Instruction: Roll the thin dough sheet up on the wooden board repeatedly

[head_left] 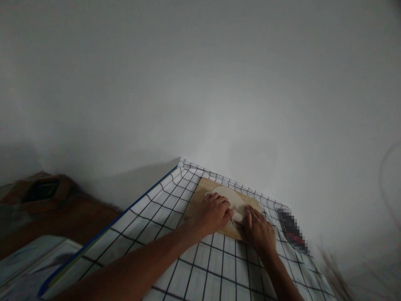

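A flat sheet of pale dough (pixel 231 196) lies on a light wooden board (pixel 203 187), with its near edge bunched up between my hands. My left hand (pixel 215 212) is over the left part of the dough, its fingers bent and its thumb at the bunched edge. On the right side, my right hand (pixel 259 228) grips the dough with fingers close together and pointing away from me. The undersides of both hands, and the dough beneath them, are hidden.
A white cloth with black grid lines (pixel 169 205) covers the table, which has a blue edge (pixel 125 212) on the left. A dark pixelated item (pixel 293 230) lies at the right, by the pale wall (pixel 200 83). Brown furniture (pixel 62 213) stands lower left.
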Motion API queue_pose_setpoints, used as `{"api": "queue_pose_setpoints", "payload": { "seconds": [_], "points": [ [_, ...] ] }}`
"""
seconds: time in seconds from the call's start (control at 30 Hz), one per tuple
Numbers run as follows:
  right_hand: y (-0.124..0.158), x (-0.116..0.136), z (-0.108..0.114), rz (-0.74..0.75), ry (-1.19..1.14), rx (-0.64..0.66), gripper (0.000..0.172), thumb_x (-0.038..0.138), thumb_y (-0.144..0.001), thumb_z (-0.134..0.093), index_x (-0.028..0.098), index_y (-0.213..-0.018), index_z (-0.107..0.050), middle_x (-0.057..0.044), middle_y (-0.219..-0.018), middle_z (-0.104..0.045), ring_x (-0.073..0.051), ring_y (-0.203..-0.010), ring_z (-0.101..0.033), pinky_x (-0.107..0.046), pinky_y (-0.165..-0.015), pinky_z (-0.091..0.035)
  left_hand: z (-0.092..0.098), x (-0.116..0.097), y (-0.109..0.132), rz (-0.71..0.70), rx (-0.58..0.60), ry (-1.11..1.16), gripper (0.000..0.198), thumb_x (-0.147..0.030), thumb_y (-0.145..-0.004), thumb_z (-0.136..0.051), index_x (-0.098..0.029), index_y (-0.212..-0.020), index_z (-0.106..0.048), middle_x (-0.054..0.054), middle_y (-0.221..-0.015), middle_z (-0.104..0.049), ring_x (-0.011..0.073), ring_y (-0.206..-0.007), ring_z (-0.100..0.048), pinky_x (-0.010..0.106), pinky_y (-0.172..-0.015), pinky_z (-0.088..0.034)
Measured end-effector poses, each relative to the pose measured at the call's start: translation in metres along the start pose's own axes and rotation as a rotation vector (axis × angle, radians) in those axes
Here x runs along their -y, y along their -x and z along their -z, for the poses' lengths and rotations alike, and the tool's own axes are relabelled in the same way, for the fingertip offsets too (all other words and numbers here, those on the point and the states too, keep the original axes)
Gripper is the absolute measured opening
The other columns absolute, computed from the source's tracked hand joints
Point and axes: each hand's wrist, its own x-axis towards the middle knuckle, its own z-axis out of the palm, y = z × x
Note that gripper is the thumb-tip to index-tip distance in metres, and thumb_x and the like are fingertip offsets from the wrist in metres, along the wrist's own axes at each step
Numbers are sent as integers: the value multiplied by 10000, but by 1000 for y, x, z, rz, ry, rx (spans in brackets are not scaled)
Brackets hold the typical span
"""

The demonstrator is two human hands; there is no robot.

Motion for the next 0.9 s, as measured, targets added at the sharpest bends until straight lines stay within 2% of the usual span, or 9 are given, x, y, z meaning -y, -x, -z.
{"api": "queue_pose_setpoints", "payload": {
  "seconds": [0.17,0.27,0.63,0.77,0.9],
  "points": [
    [30,8,-2,3,-47,-48,506,370,-1061,-243,228,-1395,-596,-64,-1442,-590,-209,-1338,-544,-392,-1109,-433,-1,1,0,-11,-4,12,291,-406,-995,-507,-216,-997,-728,64,-1048,-734,263,-1076,-590,442,-962,-400],
    [35,9,-4,-2,-66,-65,511,398,-1066,-250,222,-1381,-611,-56,-1444,-589,-205,-1341,-539,-373,-1128,-419,-2,2,0,-15,3,12,303,-409,-1004,-495,-219,-1038,-728,66,-1074,-734,260,-1086,-588,439,-968,-397],
    [-23,-9,2,-2,-75,86,506,355,-1063,-232,209,-1368,-608,-51,-1466,-570,-186,-1362,-512,-333,-1103,-433,2,3,-1,-28,21,-20,269,-397,-1002,-497,-225,-982,-702,46,-1037,-726,254,-1049,-583,417,-926,-411],
    [-24,-10,1,-9,-84,96,511,345,-1062,-217,217,-1356,-616,-39,-1463,-573,-181,-1364,-509,-352,-1112,-427,2,4,-1,-19,16,-18,272,-402,-999,-500,-223,-969,-702,49,-1027,-727,257,-1047,-585,417,-914,-415],
    [-7,-6,-2,29,-40,42,500,331,-1062,-239,181,-1384,-591,-65,-1459,-577,-177,-1386,-486,-348,-1131,-403,1,5,1,-31,10,-15,285,-404,-998,-504,-213,-953,-711,52,-1035,-731,257,-1051,-589,424,-930,-413]
  ]
}}
